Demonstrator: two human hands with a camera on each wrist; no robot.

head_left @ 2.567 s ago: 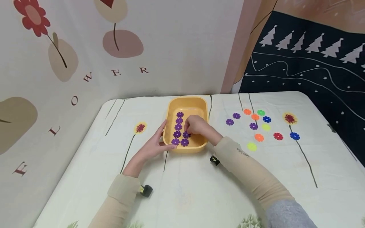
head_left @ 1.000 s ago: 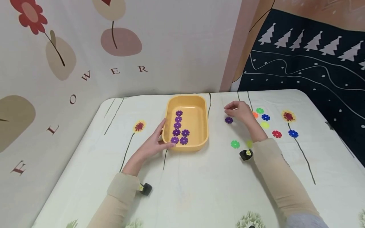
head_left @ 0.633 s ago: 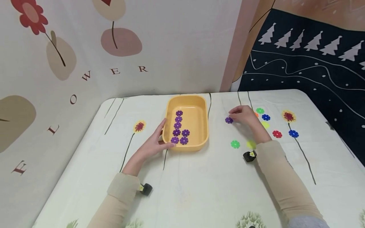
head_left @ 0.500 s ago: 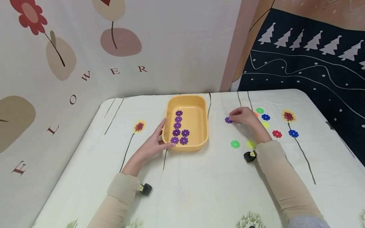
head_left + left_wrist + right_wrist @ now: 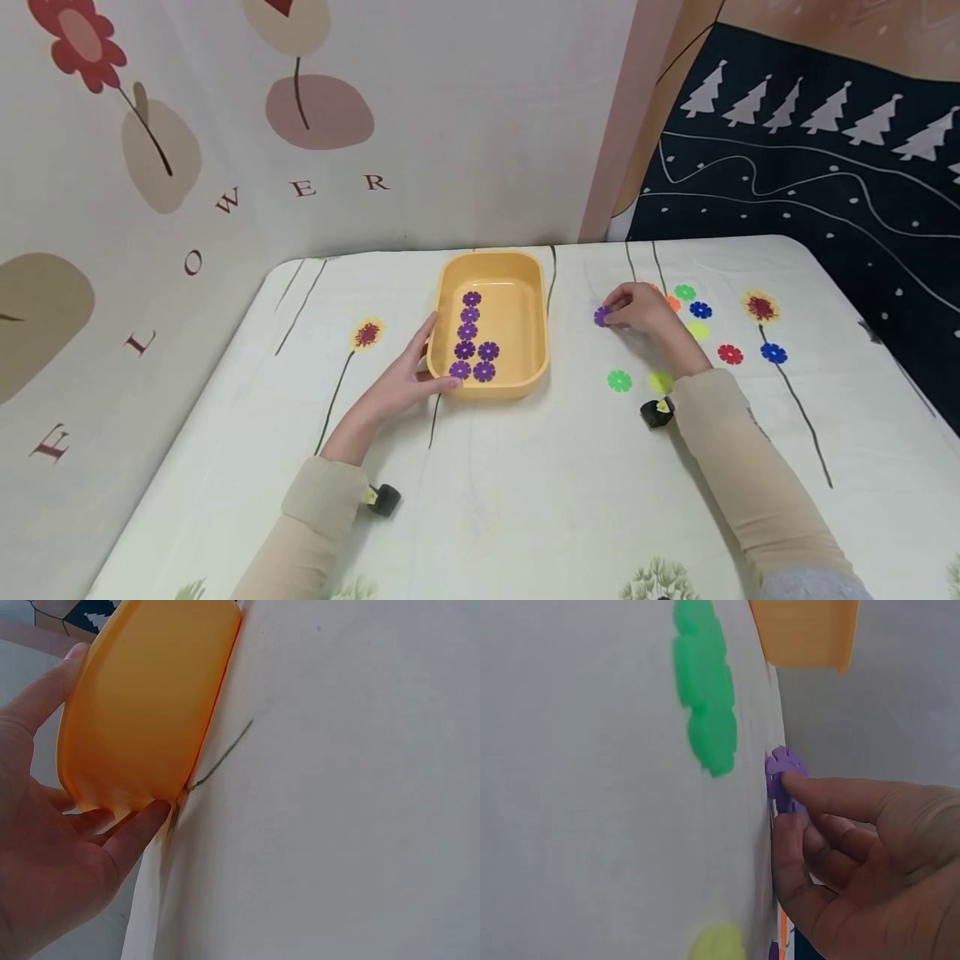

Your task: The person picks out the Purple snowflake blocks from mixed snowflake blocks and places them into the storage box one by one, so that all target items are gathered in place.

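Observation:
A yellow rectangular tray [image 5: 542, 333] stands at the middle of the table. My left hand [image 5: 397, 387] grips its near left corner, thumb over the rim and the other fingers against the outer wall [image 5: 150, 705]. Several purple notched flower discs [image 5: 469, 314] lie in the tray, most in a column along the left side and a pair beside its near end. To the tray's right, my right hand [image 5: 645, 308] pinches another purple flower disc [image 5: 784, 761] between thumb and forefinger. In the right wrist view this disc is tilted up, close against the tabletop.
Right of the tray lie loose flower discs: green [image 5: 619, 381], yellow [image 5: 661, 382], red [image 5: 730, 354], blue [image 5: 774, 352], orange [image 5: 672, 302]. My right hand and sleeve [image 5: 720, 433] cover part of this group. A patterned cloth wall [image 5: 480, 150] rises behind the table.
My right hand has left the tray and moved right to the loose discs. It has lowered onto a purple flower disc and now pinches it. The left hand stays on the tray.

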